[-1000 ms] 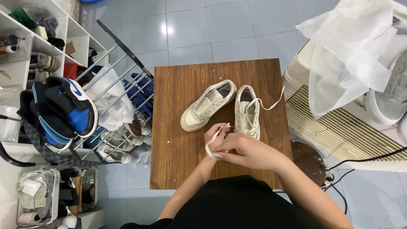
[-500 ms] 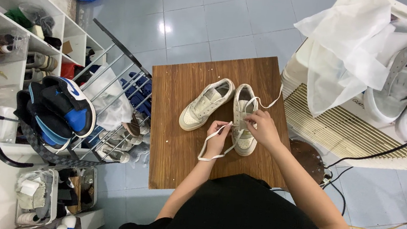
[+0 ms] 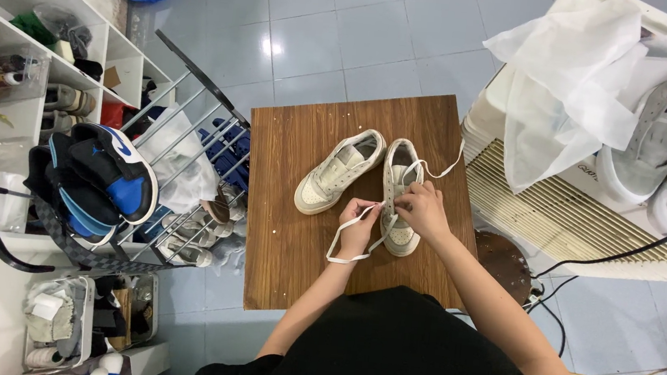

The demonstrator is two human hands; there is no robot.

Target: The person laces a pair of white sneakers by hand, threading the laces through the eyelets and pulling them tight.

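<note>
Two white sneakers stand on a small wooden table [image 3: 294,257]. The left sneaker [image 3: 337,171] lies angled with no lace showing. The right sneaker [image 3: 401,178] points toward me, and a white shoelace [image 3: 349,242] runs through it. My left hand [image 3: 358,224] pinches one end of the lace, which loops down over the table. My right hand [image 3: 423,210] rests on the right sneaker's tongue and pinches the lace there. The lace's other end [image 3: 450,164] trails off the table's right edge.
A metal rack [image 3: 190,157] with blue and black sneakers [image 3: 98,181] stands left of the table. White shelves [image 3: 36,61] fill the far left. To the right, grey sneakers [image 3: 663,146] and white cloth bags [image 3: 580,81] lie on a white slatted unit. Cables cross the tiled floor.
My hands rose from the table's front to the right sneaker. The right hand moved onto its tongue, and the lace bundle in my left hand unwound into a loose loop.
</note>
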